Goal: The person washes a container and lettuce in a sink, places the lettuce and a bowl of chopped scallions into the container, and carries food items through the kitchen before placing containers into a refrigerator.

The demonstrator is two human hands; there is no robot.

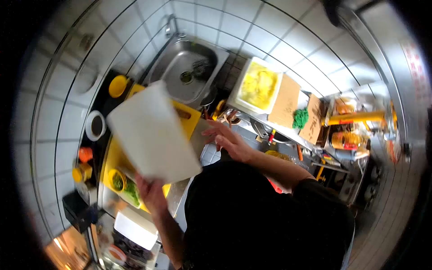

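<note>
My left hand [152, 193] grips the near lower edge of a white rectangular plastic panel [153, 132] with rounded corners, held tilted over the counter. It is slightly blurred, and I cannot tell whether it is a flat board or the outside of a tub. My right hand [229, 141] is off to the right of it, fingers spread and holding nothing. Beneath the panel, partly hidden, lies a yellow cutting board [191, 118]. Close to my left hand are a yellow cup [111, 174] of chopped greens and some green leaves [132, 192].
A steel sink [168, 74] sits at the back. To the right, a white tub [237, 95] holds yellow food, beside cardboard [284, 101] and a green cloth or scrubber [300, 118]. A white container [135, 230] stands lower left; small tubs, including a white one [95, 126], line the left wall.
</note>
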